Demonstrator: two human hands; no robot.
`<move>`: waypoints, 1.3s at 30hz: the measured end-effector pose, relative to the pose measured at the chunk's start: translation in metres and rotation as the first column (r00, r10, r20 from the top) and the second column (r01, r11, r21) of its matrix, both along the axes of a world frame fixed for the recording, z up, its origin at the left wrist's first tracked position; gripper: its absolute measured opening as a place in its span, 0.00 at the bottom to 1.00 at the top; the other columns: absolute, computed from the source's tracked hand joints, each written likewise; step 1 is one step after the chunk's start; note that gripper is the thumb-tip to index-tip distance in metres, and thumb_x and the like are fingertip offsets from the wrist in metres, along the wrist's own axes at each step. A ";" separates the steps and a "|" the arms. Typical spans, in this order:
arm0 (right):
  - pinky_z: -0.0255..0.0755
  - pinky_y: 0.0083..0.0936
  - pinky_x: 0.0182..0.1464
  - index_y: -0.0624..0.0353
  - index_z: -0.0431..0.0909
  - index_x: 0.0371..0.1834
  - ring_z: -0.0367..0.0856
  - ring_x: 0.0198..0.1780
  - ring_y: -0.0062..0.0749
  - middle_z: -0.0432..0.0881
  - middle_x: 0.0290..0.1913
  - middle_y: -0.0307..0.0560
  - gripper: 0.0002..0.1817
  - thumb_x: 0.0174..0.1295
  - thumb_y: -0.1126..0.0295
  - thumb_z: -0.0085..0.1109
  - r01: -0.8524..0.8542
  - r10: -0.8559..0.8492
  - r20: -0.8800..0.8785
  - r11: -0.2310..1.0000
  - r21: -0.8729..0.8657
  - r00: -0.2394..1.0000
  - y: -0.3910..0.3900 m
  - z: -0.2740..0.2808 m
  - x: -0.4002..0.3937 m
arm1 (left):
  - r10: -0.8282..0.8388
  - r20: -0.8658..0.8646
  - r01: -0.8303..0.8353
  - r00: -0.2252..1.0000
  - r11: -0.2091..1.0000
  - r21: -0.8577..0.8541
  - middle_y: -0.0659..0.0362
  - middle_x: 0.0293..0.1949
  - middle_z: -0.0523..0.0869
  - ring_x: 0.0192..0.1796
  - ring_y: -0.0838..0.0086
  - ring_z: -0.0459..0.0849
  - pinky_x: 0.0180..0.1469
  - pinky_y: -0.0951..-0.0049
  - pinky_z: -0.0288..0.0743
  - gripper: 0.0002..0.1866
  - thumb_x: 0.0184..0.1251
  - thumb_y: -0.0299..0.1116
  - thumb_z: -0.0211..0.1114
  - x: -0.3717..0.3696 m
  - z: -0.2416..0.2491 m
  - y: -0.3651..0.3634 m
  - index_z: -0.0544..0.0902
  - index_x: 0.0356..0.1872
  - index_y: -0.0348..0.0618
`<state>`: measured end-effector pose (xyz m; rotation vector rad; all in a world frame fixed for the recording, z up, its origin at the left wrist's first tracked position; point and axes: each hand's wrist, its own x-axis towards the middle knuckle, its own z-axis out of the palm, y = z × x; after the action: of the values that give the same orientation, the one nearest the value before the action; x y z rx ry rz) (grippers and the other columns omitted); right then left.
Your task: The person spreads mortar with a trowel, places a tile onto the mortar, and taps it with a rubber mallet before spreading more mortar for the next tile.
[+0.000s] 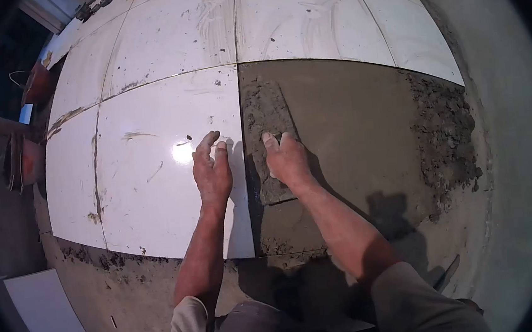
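Observation:
My right hand (287, 158) is closed round the handle of a flat, mortar-caked float (267, 109), which lies along the left edge of the smoothed grey mortar bed (357, 120). Just left of the joint, my left hand (212, 167) is over a glossy white tile (161, 194), fingers curved and apart, holding nothing. Whether it touches the tile is hard to tell. The float's handle is mostly hidden by my right fingers.
Laid white tiles (172, 29) stretch beyond the bed. Rough mortar (446, 131) edges it near the right wall (514, 112). Reddish buckets (31, 161) stand at the left. A loose white tile piece (44, 308) lies at the lower left.

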<state>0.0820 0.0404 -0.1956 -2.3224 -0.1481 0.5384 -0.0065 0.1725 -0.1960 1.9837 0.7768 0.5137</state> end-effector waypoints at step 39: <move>0.68 0.50 0.39 0.60 0.65 0.40 0.77 0.39 0.64 0.77 0.34 0.65 0.19 0.65 0.54 0.57 0.190 0.105 0.416 0.771 -0.608 0.903 -0.445 0.162 0.052 | -0.302 0.015 0.301 0.953 0.951 0.066 0.48 0.57 0.80 0.62 0.61 0.76 0.65 0.64 0.66 0.21 0.72 0.38 0.56 0.020 0.009 -0.067 0.76 0.59 0.35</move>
<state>0.1343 -0.4042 -0.0332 -3.0916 -0.1283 0.0156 0.0131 0.1055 -0.1866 2.1020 0.4333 0.3836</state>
